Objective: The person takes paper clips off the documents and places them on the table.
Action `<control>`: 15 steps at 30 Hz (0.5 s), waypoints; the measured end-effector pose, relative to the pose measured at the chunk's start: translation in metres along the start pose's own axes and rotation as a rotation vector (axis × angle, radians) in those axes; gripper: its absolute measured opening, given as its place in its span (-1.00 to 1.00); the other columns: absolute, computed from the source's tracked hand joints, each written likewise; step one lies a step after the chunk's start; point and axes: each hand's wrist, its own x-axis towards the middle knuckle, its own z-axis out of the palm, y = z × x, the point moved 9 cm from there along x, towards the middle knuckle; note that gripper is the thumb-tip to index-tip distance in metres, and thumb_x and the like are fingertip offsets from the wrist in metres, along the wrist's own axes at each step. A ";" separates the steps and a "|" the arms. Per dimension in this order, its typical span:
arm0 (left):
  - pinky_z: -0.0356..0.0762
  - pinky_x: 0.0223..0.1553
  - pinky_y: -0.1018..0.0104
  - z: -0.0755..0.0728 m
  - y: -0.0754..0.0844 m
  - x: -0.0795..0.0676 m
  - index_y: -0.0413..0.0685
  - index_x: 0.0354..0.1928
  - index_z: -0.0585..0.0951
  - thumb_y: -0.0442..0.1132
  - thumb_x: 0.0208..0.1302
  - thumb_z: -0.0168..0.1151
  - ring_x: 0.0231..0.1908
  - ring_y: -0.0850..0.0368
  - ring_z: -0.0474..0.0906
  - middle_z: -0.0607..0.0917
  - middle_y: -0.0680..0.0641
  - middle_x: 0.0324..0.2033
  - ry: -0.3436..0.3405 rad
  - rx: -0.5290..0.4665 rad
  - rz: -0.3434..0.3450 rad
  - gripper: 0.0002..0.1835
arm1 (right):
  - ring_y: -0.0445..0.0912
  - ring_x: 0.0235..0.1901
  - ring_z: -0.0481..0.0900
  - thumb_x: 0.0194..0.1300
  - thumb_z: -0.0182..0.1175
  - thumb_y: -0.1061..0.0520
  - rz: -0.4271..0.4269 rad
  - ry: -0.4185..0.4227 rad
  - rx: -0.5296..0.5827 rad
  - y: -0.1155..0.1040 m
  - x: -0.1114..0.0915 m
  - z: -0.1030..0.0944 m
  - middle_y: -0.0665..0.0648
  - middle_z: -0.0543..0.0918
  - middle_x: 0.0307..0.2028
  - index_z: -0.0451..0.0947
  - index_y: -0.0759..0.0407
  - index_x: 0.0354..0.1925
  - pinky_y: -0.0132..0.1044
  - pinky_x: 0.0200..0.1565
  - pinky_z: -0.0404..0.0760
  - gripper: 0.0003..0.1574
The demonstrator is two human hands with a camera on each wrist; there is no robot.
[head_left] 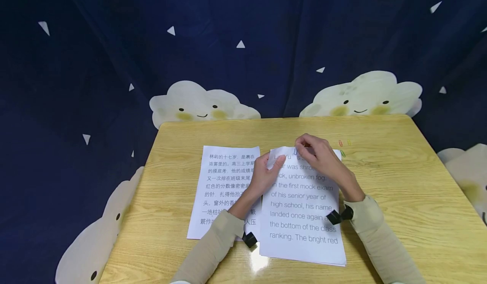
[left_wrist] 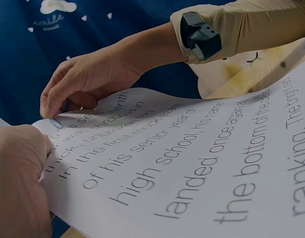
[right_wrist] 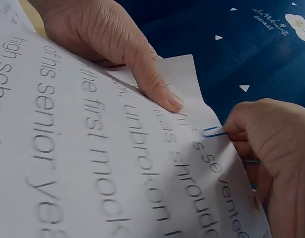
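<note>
A stack of white sheets printed with English text (head_left: pixel 300 216) lies on the right, its top end lifted. My left hand (head_left: pixel 265 172) grips the stack near its top left corner, thumb on the printed face and fingers behind. At the top edge my right hand (head_left: pixel 317 155) pinches a blue paper clip (right_wrist: pixel 214 132) between thumb and index finger. One loop of the clip lies over the printed face in the right wrist view. Left of this stack, sheets with Chinese text (head_left: pixel 220 187) lie flat, partly hidden under my left forearm.
Beyond my right hand, a red paper clip (head_left: pixel 340 143), a yellow paper clip (head_left: pixel 349 142) and a green paper clip (head_left: pixel 343 153) lie on the wooden table (head_left: pixel 399 182). A dark blue curtain (head_left: pixel 236 13) with clouds and triangles hangs behind the table.
</note>
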 end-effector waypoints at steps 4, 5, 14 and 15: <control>0.74 -0.57 0.10 0.001 -0.002 -0.002 -0.08 0.06 0.71 -0.02 0.55 0.24 -0.58 0.03 0.75 0.80 -0.08 -0.42 0.006 0.002 -0.024 -0.69 | -0.12 -0.41 0.46 0.52 0.21 0.27 -0.026 0.064 0.026 0.001 -0.001 -0.014 0.02 0.60 -0.38 0.62 0.22 -0.15 -0.45 -0.36 0.40 -0.94; 0.74 -0.57 0.10 0.001 -0.002 -0.003 -0.08 0.07 0.70 -0.01 0.55 0.23 -0.58 0.02 0.75 0.80 -0.08 -0.42 0.006 0.001 -0.029 -0.68 | -0.12 -0.42 0.46 0.51 0.22 0.28 -0.031 0.073 0.027 0.001 -0.001 -0.016 0.02 0.60 -0.39 0.62 0.22 -0.16 -0.44 -0.38 0.39 -0.95; 0.72 -0.61 0.11 0.003 -0.002 -0.002 -0.06 0.08 0.69 0.02 0.56 0.20 -0.58 -0.05 0.75 0.79 -0.13 -0.42 -0.015 -0.015 -0.029 -0.67 | -0.12 -0.44 0.47 0.51 0.24 0.24 -0.030 0.030 0.025 0.000 0.002 -0.012 0.03 0.60 -0.41 0.65 0.25 -0.16 -0.47 -0.41 0.40 -0.91; 0.72 -0.62 0.12 0.003 -0.002 -0.002 -0.05 0.07 0.69 0.02 0.56 0.20 -0.58 -0.05 0.75 0.79 -0.13 -0.42 -0.018 -0.015 -0.028 -0.67 | -0.12 -0.43 0.47 0.51 0.24 0.24 -0.024 0.033 0.025 0.001 0.002 -0.012 0.03 0.60 -0.41 0.65 0.25 -0.16 -0.47 -0.40 0.40 -0.92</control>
